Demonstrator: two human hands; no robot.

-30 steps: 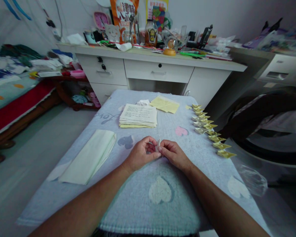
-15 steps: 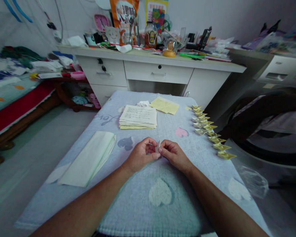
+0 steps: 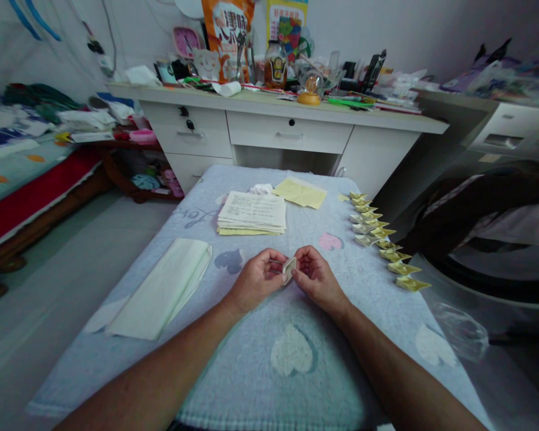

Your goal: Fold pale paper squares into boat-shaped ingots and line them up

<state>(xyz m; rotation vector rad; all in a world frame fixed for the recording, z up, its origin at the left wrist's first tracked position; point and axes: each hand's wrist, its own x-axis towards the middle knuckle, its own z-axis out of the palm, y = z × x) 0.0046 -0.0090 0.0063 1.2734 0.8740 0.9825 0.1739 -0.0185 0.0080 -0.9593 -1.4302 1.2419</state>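
clock directions are read about the small folded paper [image 3: 288, 270], twelve toward the desk. the paper, pale, flat and creased into a compact angular piece, is raised between the two hands above the near-middle of the table. the left hand [image 3: 260, 276] pinches it between thumb and curled fingers; the right hand [image 3: 317, 278] has bent fingers and thumb at its opposite edge, though whether they grip or merely touch cannot be told. beneath spreads a soft, fuzzy blue cloth [image 3: 233, 383] printed with hearts, a large whitish heart [image 3: 291, 350] lying at six o'clock. at nine lies a long, smooth, pale green folded sheet [image 3: 159, 293]; at eleven, a squared stack of papers [image 3: 251, 211], its top leaf bearing handwriting, with a crumpled white wad [image 3: 261, 189] just behind. at twelve, thin yellow sheets [image 3: 300, 191] lie flat and slightly askew. from between one and two round to three runs a slanting row of pointed paper boats [image 3: 412, 283], yellow and off-white. near four, beside the cloth's edge, is a crinkled transparent plastic bag [image 3: 460, 329]. among containers, a glass jar [image 3: 275, 66] with amber-brown contents stands at twelve on the white desk [image 3: 291, 134]; a glossy orange pouch [image 3: 229, 36] stands upright nearer eleven; at ten, a low wooden shelf [image 3: 112, 173] holds blue and pink articles.
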